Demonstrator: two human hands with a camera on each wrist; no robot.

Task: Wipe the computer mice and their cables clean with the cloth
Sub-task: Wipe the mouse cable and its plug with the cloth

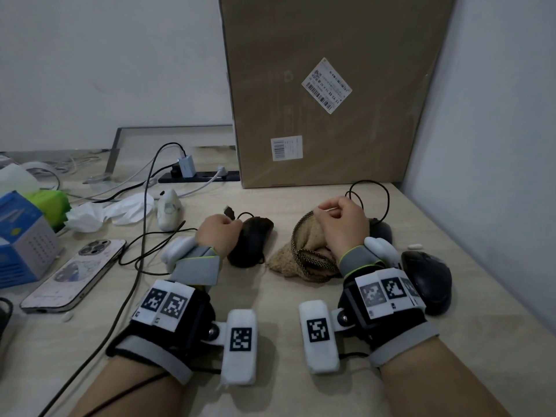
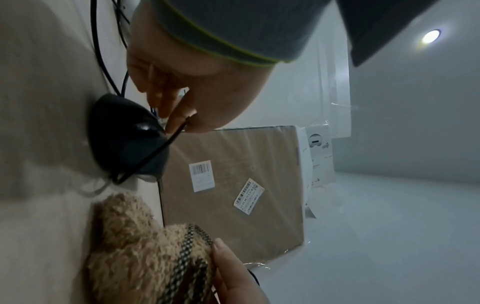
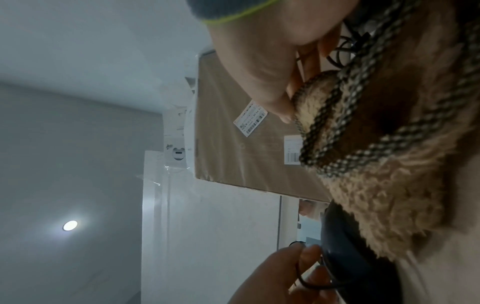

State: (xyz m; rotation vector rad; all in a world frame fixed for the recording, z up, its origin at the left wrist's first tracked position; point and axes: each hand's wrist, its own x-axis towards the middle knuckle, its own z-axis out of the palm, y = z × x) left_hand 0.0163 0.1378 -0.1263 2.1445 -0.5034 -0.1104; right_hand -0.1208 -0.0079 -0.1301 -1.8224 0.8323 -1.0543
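Head view of a beige desk (image 1: 285,341), described from the near edge outward. Nearest, at the right edge beside the right wrist, lies a black mouse (image 1: 428,279), untouched. Just beyond the wrists, the right hand (image 1: 341,225) rests on the fluffy tan cloth (image 1: 304,254), whose edge carries a dark woven trim; the thumb and fingers are curled and pinch a fold of it, as the right wrist view confirms at the cloth (image 3: 369,164). To its left, the left hand (image 1: 218,233) sits at the near side of a second black mouse (image 1: 252,239); its fingertips (image 2: 171,121) pinch that mouse's thin black cable (image 2: 153,152) close to the body. A third dark mouse (image 1: 382,231) is partly hidden behind the right hand, with its cable loop (image 1: 368,194) lying further back. To the left lie a phone (image 1: 75,275), a blue box (image 1: 21,239) and crumpled tissue (image 1: 102,213). Farthest back stand a power strip (image 1: 198,176) and a large cardboard box (image 1: 331,91) against the wall.

Handling, as judged: the mice are light, rigid and smooth, so each is likely to slide under a wipe unless steadied by its sides. The cables are thin and limp; pinching near the mouse end and drawing the line through a cloth fold should suit. The cloth is soft and bunches readily.
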